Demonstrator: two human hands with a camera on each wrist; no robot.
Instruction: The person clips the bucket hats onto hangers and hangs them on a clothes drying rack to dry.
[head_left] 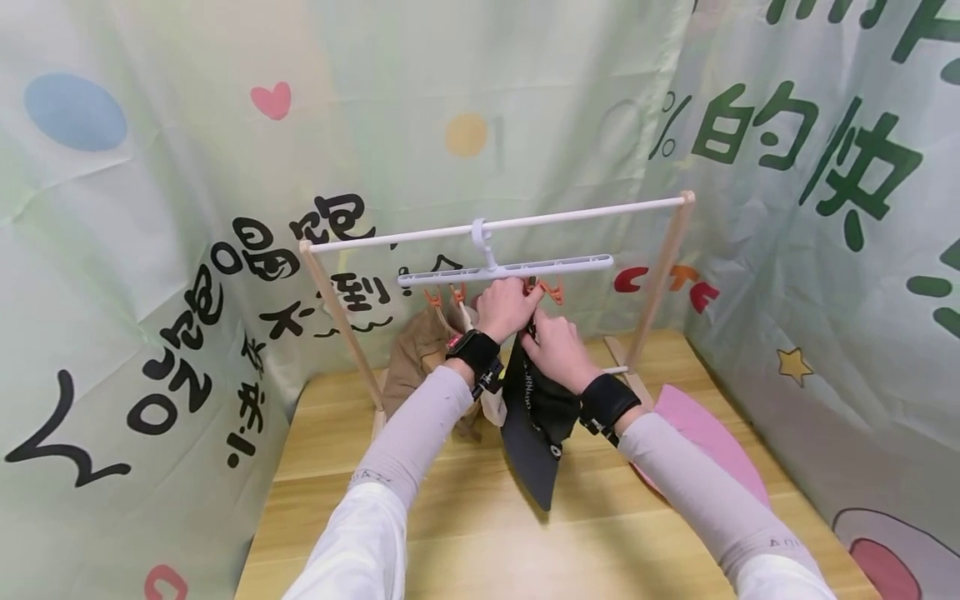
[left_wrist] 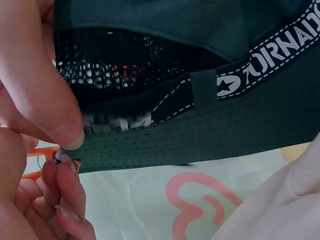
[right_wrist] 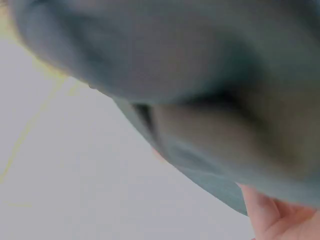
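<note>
A dark cap (head_left: 525, 392) with a long brim hangs below a pale lavender hanger (head_left: 506, 271). Lettering runs along its inner band (left_wrist: 280, 60), beside a mesh part. My left hand (head_left: 506, 308) is just under the hanger bar, pinching an orange clip (left_wrist: 46, 152) at the cap's edge. Lower and to the right, my right hand (head_left: 561, 350) grips the upper part of the cap. Blurred dark cloth (right_wrist: 150, 55) fills much of the right wrist view, with fingers (right_wrist: 265, 210) showing at its edge. Part of the clip is hidden behind fingers.
The hanger hooks onto a white rod (head_left: 585, 217) between wooden posts (head_left: 660, 279). Brown cloth headwear (head_left: 412, 350) hangs at the left near an orange clip (head_left: 432, 297). A pink curved piece (head_left: 705, 433) lies on the wooden table (head_left: 480, 533). Printed curtains (head_left: 562, 100) stand behind.
</note>
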